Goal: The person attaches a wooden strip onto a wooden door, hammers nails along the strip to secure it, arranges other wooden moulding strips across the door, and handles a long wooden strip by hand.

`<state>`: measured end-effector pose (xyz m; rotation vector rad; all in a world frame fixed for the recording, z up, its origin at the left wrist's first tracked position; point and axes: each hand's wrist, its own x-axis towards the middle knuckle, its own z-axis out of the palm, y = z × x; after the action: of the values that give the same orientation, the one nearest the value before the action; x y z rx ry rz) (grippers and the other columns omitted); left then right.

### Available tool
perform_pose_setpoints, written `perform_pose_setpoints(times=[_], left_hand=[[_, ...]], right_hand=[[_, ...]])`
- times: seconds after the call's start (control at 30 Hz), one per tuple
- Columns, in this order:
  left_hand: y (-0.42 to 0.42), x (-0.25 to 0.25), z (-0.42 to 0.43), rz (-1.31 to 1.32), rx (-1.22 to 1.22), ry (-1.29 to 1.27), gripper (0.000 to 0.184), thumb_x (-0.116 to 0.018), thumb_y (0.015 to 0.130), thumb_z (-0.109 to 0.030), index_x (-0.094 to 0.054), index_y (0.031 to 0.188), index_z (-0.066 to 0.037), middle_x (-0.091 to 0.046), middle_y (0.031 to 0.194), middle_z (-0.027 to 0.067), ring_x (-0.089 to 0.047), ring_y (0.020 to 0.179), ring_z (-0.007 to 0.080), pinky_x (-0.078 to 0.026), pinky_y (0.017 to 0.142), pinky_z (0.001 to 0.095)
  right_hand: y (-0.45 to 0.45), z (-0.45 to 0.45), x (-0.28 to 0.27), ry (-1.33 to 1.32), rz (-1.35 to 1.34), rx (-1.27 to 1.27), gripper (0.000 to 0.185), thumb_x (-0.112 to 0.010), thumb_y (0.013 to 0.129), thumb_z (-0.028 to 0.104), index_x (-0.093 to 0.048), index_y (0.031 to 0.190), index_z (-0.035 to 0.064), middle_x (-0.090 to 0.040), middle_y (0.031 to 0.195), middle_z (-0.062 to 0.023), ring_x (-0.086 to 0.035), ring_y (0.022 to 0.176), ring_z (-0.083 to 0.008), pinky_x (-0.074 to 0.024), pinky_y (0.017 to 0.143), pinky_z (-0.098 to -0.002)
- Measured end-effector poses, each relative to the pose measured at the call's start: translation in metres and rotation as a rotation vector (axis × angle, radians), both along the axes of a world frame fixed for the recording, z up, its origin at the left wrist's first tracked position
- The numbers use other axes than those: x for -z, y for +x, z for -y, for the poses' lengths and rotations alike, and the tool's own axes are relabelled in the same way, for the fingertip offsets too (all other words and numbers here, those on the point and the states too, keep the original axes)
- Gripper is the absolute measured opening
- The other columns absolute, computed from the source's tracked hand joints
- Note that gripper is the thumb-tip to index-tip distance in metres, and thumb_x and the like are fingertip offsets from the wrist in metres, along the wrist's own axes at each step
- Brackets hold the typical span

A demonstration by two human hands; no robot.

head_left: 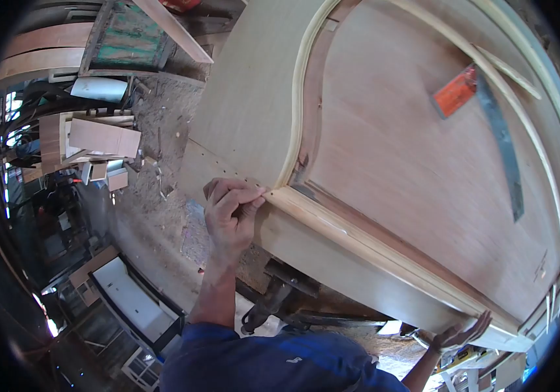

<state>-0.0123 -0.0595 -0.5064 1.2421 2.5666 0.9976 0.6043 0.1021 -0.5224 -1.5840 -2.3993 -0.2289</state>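
A wooden panel (411, 144) lies before me, bordered by pale wood moulding. One straight moulding strip (358, 238) runs along its near side and meets a curved moulding (301, 98) at the left corner. At that corner my left hand (231, 209) is closed in a pinch, fingertips touching the strip's end; whatever they hold is too small to make out. My right hand (461, 333) lies open at the strip's far right end, fingers stretched along its outer edge. A try square (502, 153) with an orange handle rests on the panel.
A thin wood strip (509, 70) lies by the panel's far moulding. Wood offcuts (105, 137) are piled on the dusty floor (152, 215) to the left. A dark-framed white panel (133, 297) stands at lower left, and a plank (174, 29) juts in at the top.
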Motion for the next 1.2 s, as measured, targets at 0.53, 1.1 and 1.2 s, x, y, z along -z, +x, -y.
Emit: perform_pose_setpoints(times=[0.53,1.1,1.2], left_hand=[[0.001,0.000,0.000,0.041,-0.018,-0.032,0.019,-0.089,0.088,-0.012,-0.081,0.105,-0.014,-0.069,0.096,0.0024,-0.062,0.096,0.0247,-0.047,0.092,0.0410],[-0.027,0.065,0.031,0.688,0.007,0.419,0.032,-0.061,0.116,-0.020,-0.063,0.137,0.005,-0.067,0.129,0.0114,-0.063,0.120,0.0205,-0.050,0.109,0.0351],[-0.032,0.063,0.021,0.654,0.034,0.448,0.039,-0.066,0.114,-0.022,-0.062,0.140,0.006,-0.069,0.129,0.0125,-0.067,0.119,0.0239,-0.052,0.107,0.0354]], right_hand=[[-0.005,-0.003,-0.002,-0.008,0.034,-0.031,0.081,-0.032,0.116,0.062,-0.054,0.157,-0.0043,-0.055,0.163,-0.0250,-0.046,0.155,-0.0456,-0.0340,0.128,-0.0647],[-0.024,0.009,-0.018,0.010,-0.166,0.107,0.077,-0.057,0.102,0.060,-0.052,0.164,0.0145,-0.046,0.168,-0.0206,-0.035,0.160,-0.0469,-0.0249,0.129,-0.0662],[-0.024,0.009,-0.022,0.060,-0.232,0.087,0.073,-0.059,0.103,0.061,-0.060,0.156,0.0109,-0.049,0.165,-0.0200,-0.037,0.159,-0.0452,-0.0277,0.128,-0.0635]])
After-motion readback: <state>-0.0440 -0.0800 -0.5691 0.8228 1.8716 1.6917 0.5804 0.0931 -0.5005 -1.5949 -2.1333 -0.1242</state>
